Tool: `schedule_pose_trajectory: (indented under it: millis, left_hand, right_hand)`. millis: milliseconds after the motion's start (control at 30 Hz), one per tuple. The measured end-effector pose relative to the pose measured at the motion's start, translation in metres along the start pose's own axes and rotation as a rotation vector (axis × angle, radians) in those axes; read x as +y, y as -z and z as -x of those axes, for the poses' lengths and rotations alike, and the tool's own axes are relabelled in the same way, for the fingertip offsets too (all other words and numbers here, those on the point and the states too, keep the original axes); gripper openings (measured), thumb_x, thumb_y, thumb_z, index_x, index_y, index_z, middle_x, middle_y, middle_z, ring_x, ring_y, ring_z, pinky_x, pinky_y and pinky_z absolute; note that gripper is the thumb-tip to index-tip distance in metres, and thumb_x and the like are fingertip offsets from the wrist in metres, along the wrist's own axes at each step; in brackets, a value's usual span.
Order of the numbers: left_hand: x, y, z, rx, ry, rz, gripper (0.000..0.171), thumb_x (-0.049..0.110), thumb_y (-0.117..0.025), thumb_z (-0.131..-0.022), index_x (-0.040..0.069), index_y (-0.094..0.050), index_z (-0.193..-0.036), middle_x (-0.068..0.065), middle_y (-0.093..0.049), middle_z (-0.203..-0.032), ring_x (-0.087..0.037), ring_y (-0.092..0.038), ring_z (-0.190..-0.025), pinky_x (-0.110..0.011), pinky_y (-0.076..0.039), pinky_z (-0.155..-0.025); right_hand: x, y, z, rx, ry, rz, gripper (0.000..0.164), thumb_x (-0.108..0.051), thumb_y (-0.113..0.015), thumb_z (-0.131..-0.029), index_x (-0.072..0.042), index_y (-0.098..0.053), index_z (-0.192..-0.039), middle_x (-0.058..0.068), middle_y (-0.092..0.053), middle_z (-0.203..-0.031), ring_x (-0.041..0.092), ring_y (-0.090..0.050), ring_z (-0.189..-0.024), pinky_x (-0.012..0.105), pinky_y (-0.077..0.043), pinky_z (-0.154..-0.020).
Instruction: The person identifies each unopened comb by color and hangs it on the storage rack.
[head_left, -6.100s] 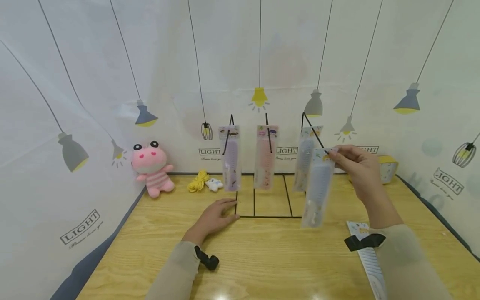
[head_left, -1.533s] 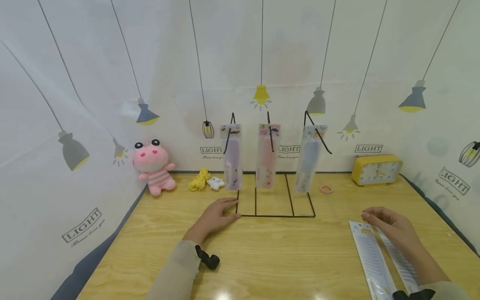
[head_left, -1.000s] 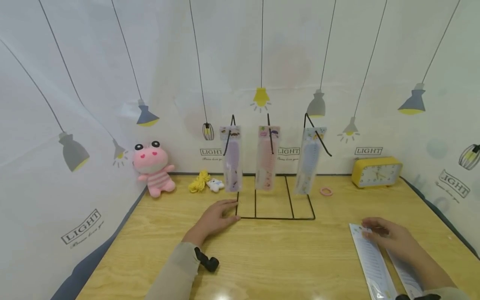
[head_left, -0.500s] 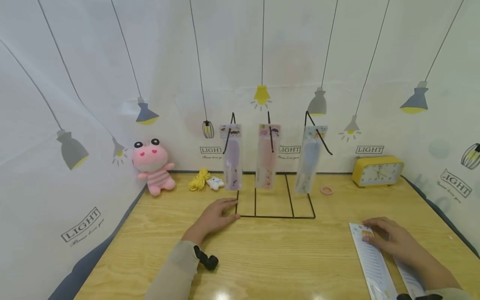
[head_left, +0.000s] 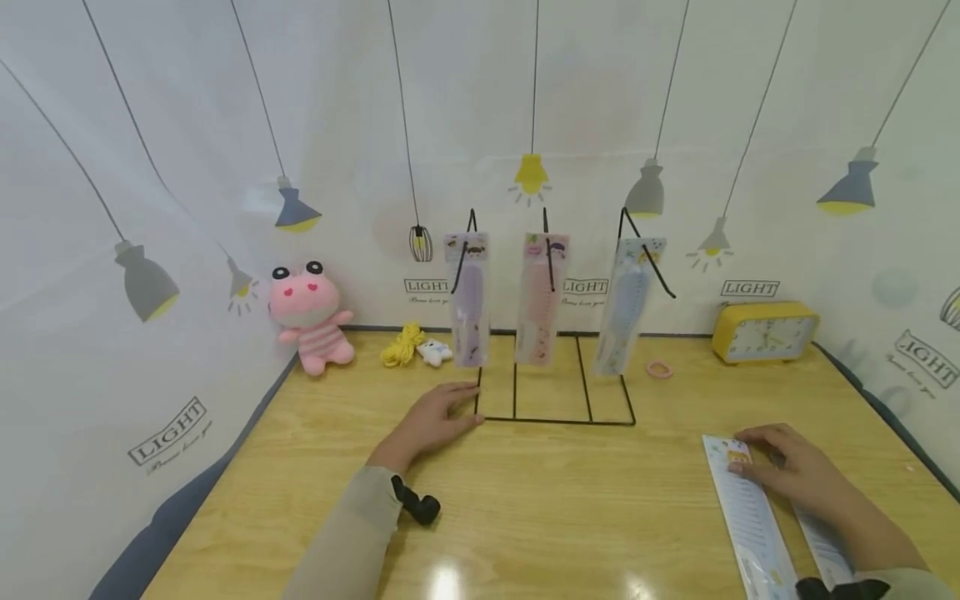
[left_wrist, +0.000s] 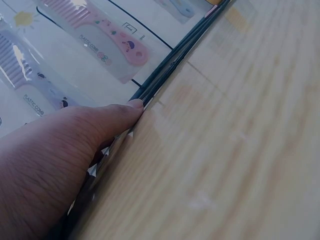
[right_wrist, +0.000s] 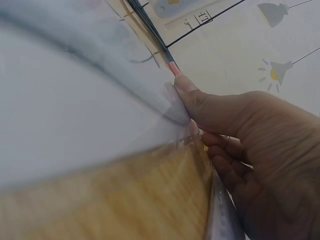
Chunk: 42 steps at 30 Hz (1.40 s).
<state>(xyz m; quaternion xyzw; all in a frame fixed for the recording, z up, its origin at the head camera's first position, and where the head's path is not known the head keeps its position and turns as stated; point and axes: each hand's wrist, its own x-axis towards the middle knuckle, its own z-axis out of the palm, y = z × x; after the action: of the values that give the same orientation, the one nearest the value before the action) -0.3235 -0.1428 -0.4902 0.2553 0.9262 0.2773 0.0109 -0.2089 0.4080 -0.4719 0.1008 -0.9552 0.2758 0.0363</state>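
My left hand rests at the front left corner of a black wire display rack, thumb along its base in the left wrist view. Packaged combs hang from the rack's hooks: a purple comb, a pink comb and a blue comb. Whether more hang behind them I cannot tell. At the right, my right hand pinches the upper edge of a packaged blue comb lying on the table. In the right wrist view its clear plastic wrapper blurs close to the camera. Another package lies partly under that hand.
Along the back stand a pink plush toy and a yellow alarm clock. Yellow cord, a small white figure and a pink ring lie near the rack. A printed curtain backs the wooden table.
The right hand has left the blue comb it held at the right hook and come down to the packages on the table, where it now pinches one. The left hand stays at the rack.
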Motion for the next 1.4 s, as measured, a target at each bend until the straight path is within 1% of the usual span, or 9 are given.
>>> schedule_pose_trajectory:
  millis: [267, 467, 733, 800, 967, 1067, 1200, 1300, 1400]
  left_hand:
    - [0.002, 0.008, -0.006, 0.007, 0.011, 0.014, 0.064, 0.059, -0.059, -0.096, 0.029, -0.048, -0.152, 0.006, -0.041, -0.156, -0.024, -0.035, -0.145, -0.049, -0.029, -0.118]
    - [0.001, -0.001, 0.001, -0.005, 0.009, 0.027, 0.063, 0.057, -0.06, -0.096, 0.027, -0.049, -0.151, 0.005, -0.042, -0.156, -0.025, -0.036, -0.145, -0.05, -0.03, -0.118]
    - [0.01, 0.003, 0.004, 0.007, 0.002, 0.031, 0.061, 0.051, -0.061, -0.098, 0.023, -0.05, -0.15, 0.0, -0.044, -0.155, -0.029, -0.037, -0.144, -0.053, -0.03, -0.117]
    - [0.011, 0.005, 0.005, 0.006, 0.007, 0.027, 0.061, 0.051, -0.062, -0.098, 0.023, -0.05, -0.151, 0.0, -0.044, -0.155, -0.029, -0.037, -0.144, -0.053, -0.03, -0.118]
    - [0.01, 0.006, 0.003, 0.005, 0.003, 0.027, 0.062, 0.052, -0.061, -0.098, 0.023, -0.049, -0.151, 0.0, -0.043, -0.156, -0.029, -0.036, -0.144, -0.053, -0.03, -0.118]
    - [0.009, 0.006, 0.002, 0.013, 0.004, 0.022, 0.062, 0.053, -0.061, -0.097, 0.024, -0.049, -0.151, 0.002, -0.044, -0.155, -0.028, -0.037, -0.144, -0.053, -0.03, -0.117]
    - [0.007, 0.005, 0.001, 0.015, 0.007, 0.019, 0.062, 0.053, -0.062, -0.097, 0.025, -0.05, -0.151, 0.003, -0.044, -0.155, -0.027, -0.037, -0.144, -0.052, -0.03, -0.117]
    - [0.006, 0.003, 0.001, 0.013, 0.006, 0.017, 0.062, 0.054, -0.061, -0.097, 0.025, -0.05, -0.151, 0.003, -0.044, -0.155, -0.028, -0.037, -0.144, -0.052, -0.03, -0.118]
    - [0.006, 0.002, 0.002, 0.013, 0.007, 0.018, 0.063, 0.055, -0.061, -0.097, 0.025, -0.05, -0.151, 0.002, -0.044, -0.155, -0.028, -0.037, -0.144, -0.052, -0.03, -0.118]
  right_hand:
    - [0.001, 0.008, -0.008, -0.031, -0.038, 0.001, 0.057, -0.045, -0.073, -0.091, 0.0, -0.063, -0.124, 0.026, -0.053, -0.129, 0.052, -0.047, -0.122, 0.069, -0.037, -0.098]
    - [0.002, 0.003, -0.001, -0.058, -0.053, -0.015, 0.051, -0.042, -0.075, -0.091, 0.0, -0.064, -0.118, 0.025, -0.056, -0.126, 0.053, -0.048, -0.119, 0.069, -0.039, -0.095]
    - [0.005, 0.0, 0.0, -0.025, -0.022, -0.03, 0.05, -0.037, -0.075, -0.092, 0.002, -0.059, -0.118, 0.021, -0.063, -0.118, 0.048, -0.057, -0.114, 0.061, -0.047, -0.094]
    - [0.005, -0.001, -0.002, -0.03, -0.023, -0.027, 0.05, -0.038, -0.075, -0.092, 0.001, -0.06, -0.119, 0.016, -0.064, -0.114, 0.042, -0.06, -0.11, 0.054, -0.05, -0.093]
    - [0.004, -0.001, -0.006, -0.013, 0.002, 0.002, 0.047, -0.038, -0.077, -0.09, -0.003, -0.062, -0.116, 0.004, -0.063, -0.105, 0.015, -0.057, -0.099, 0.019, -0.048, -0.086]
    - [0.004, 0.0, -0.007, 0.005, 0.034, -0.005, 0.043, -0.036, -0.077, -0.09, -0.004, -0.063, -0.114, 0.003, -0.063, -0.105, 0.008, -0.055, -0.098, 0.011, -0.044, -0.084]
    - [0.005, 0.0, -0.007, 0.004, 0.033, -0.02, 0.041, -0.034, -0.076, -0.091, -0.004, -0.061, -0.114, 0.008, -0.064, -0.11, 0.017, -0.058, -0.104, 0.019, -0.047, -0.084]
    - [0.004, -0.001, -0.005, -0.02, -0.004, -0.04, 0.045, -0.036, -0.075, -0.092, -0.001, -0.059, -0.116, 0.012, -0.064, -0.115, 0.033, -0.059, -0.11, 0.037, -0.051, -0.091]
    - [0.004, -0.002, -0.003, -0.043, -0.054, -0.066, 0.052, -0.041, -0.073, -0.093, 0.0, -0.056, -0.12, 0.016, -0.062, -0.118, 0.04, -0.057, -0.113, 0.055, -0.048, -0.094]
